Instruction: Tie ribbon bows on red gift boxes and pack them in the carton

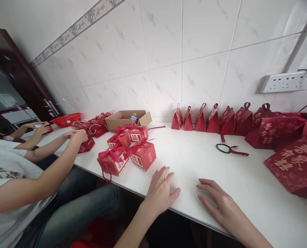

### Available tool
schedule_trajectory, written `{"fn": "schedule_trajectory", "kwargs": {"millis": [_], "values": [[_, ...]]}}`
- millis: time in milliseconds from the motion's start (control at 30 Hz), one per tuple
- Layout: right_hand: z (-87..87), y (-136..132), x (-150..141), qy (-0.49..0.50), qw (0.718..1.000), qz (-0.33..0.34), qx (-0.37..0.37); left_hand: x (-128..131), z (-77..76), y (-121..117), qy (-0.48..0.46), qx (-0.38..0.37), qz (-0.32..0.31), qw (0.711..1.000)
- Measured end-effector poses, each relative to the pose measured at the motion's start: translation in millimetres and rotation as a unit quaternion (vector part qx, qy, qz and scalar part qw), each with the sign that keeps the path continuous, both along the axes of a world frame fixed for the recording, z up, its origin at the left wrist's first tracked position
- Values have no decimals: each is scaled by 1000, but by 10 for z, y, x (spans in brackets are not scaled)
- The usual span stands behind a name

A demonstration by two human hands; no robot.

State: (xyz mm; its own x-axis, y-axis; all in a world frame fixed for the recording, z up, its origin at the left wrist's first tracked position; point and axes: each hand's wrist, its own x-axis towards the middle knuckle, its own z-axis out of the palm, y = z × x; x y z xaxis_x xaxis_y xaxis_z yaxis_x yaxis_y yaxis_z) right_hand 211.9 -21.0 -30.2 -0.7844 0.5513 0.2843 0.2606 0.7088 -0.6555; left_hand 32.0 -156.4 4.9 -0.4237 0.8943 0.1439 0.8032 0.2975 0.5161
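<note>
My left hand (161, 188) rests at the front edge of the white table (187, 155), fingers apart and nothing in them. To its right my right hand (217, 198) lies over the table, also open and holding nothing. Just beyond my left hand stands a red gift box (148, 156) with a ribbon bow, beside another bow-tied red box (112, 161) with a cord hanging off the edge. More such boxes (138, 132) sit behind them. A black hair tie with a dark red ribbon strip (237, 151) lies beyond my right hand.
Triangular red gift boxes (200, 122) line the wall; larger red boxes (295, 163) crowd the right. A cardboard box (114, 122) with a blue binder clip (134, 117) stands at the back. At left, a co-worker's hands (77, 136) hold a red box; a red basin (67, 120) lies beyond.
</note>
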Motion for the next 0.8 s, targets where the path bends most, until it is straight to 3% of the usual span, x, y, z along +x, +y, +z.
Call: {"fn": "schedule_trajectory", "kwargs": {"millis": [67, 167, 300, 467, 567, 667, 800], "values": [[44, -6, 0, 0, 1000, 2, -6, -122, -3, 179, -4, -3, -7, 1000], [138, -43, 12, -4, 1000, 12, -21, -400, 12, 341, 25, -61, 67, 996], [239, -91, 4, 6, 998, 11, -54, -821, 33, 422, 114, -142, 114, 977], [275, -89, -10, 14, 997, -4, -76, -1223, 31, 538, 152, -159, 113, 969], [275, -96, -9, 12, 997, 0, -73, -1190, 4, 509, 152, -130, 106, 974], [240, -103, -9, 3, 998, 0, -56, -943, 5, 341, 149, -82, 49, 984], [117, -56, -15, -1, 1000, 2, -14, -617, 244, 177, 156, 3, -14, 988]]}}
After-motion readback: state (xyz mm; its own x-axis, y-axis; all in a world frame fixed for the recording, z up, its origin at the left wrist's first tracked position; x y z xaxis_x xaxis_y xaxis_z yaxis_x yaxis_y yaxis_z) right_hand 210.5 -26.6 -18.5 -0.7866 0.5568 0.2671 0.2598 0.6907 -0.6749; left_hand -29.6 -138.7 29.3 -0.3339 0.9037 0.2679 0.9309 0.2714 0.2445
